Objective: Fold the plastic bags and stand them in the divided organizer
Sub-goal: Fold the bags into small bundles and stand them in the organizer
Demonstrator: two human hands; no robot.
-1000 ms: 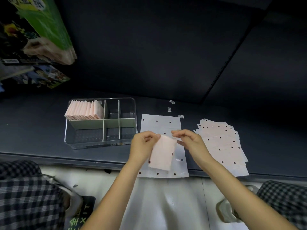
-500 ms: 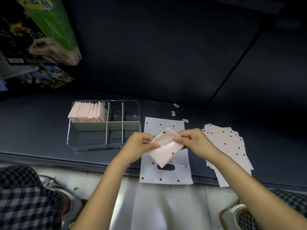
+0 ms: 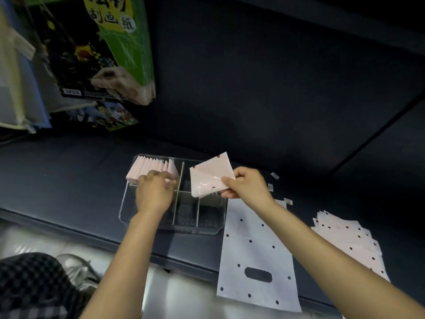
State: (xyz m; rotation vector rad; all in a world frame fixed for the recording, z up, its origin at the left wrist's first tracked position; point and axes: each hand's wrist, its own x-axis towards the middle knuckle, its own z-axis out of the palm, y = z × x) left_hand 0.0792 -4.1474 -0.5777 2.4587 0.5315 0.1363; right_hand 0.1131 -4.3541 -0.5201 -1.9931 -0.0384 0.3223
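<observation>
Right grip (image 3: 245, 187) pinches a folded bag (image 3: 210, 177) above the organizer (image 3: 170, 224).
My left hand (image 3: 154, 192), fingers curled, rests on the standing folded bags (image 3: 148, 168) in its far-left compartment.

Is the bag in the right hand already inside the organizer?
Not yet. The right hand pinches the folded bag above the organizer.

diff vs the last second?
Left hand let go of the folded bag and went to the row of folded bags in the organizer. Right hand carried the bag over the organizer. Flat bag and stack unmoved.
</observation>
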